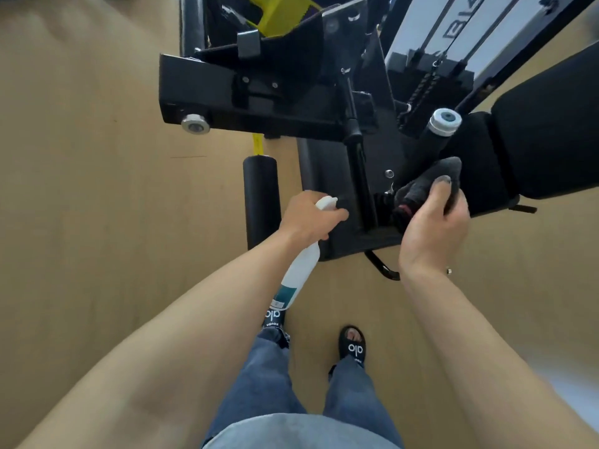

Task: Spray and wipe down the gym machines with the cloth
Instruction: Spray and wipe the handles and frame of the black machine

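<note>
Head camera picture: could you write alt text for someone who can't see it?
Seen from above, a person's left hand grips a white spray bottle while the right hand holds a dark grey cloth against a black gym machine. Below are jeans, black sandals and a tan floor.

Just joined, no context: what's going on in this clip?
A person is cleaning a black gym machine, seen from a head camera. The left hand grips a white spray bottle by its head, nozzle end toward the machine's lower frame. The right hand holds a dark grey cloth bunched against the frame beside the black seat pad. No spray is visible. The person stands on a tan floor.
</note>
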`<act>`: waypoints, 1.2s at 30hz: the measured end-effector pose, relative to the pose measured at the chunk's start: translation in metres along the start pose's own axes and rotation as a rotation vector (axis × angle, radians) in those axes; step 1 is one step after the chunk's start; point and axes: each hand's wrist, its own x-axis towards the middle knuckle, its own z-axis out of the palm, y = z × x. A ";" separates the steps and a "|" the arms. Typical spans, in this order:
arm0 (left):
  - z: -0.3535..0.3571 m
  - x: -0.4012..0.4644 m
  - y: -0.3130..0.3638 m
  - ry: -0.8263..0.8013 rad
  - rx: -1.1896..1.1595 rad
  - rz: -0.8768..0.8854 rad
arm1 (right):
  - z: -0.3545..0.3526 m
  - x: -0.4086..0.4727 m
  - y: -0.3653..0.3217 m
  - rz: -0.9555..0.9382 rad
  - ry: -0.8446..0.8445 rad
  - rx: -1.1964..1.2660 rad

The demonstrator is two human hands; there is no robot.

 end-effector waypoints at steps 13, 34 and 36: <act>-0.010 0.012 0.006 -0.007 -0.081 -0.051 | 0.022 -0.013 -0.006 -0.238 0.073 -0.138; -0.082 0.032 -0.041 0.256 -0.094 -0.104 | 0.150 0.064 0.021 -1.940 -1.031 -1.842; -0.077 0.031 -0.041 0.267 -0.123 -0.119 | 0.157 0.073 0.019 -1.871 -1.015 -1.970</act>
